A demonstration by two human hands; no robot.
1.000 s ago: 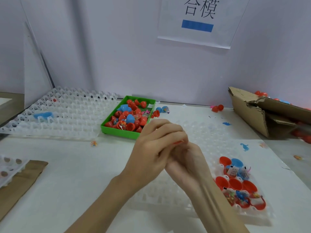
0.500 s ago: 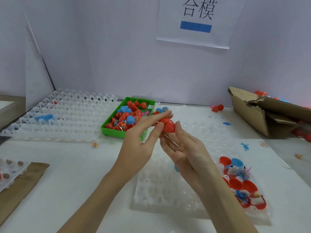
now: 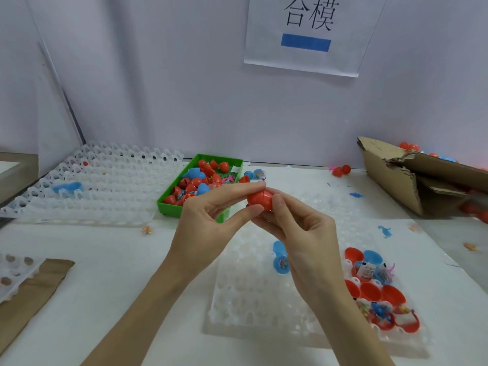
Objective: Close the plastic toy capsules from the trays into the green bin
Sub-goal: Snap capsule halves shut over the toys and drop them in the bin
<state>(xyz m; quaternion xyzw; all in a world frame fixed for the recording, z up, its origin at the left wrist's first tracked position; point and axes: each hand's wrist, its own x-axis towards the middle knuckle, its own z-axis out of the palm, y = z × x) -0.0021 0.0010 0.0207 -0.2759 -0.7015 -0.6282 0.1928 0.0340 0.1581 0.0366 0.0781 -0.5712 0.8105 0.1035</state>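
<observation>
Both hands meet at chest height over the table, pinching one red capsule [image 3: 260,199]. Left hand [image 3: 208,220]: forefinger above, thumb below. Right hand [image 3: 303,233]: thumb on the near face, fingers curled behind. A seam shows on the capsule; halves look mated.

Change: a second ago the hands were cupped tight together, capsule hidden. Now they have parted and lifted toward the bin, capsule in plain sight. Judgement: the press-shut is done or nearly so; drop into the bin [image 3: 169,204] comes next.

Bin sits just beyond the left hand, partly filled with red and blue capsules. Near tray [image 3: 250,299] lies below the hands, open red halves [image 3: 375,294] with toys at its right end, one blue capsule [image 3: 280,260] beside the right wrist. Empty tray [image 3: 105,186] far left, torn box [image 3: 412,175] far right. Nothing blocks the path to the bin.
</observation>
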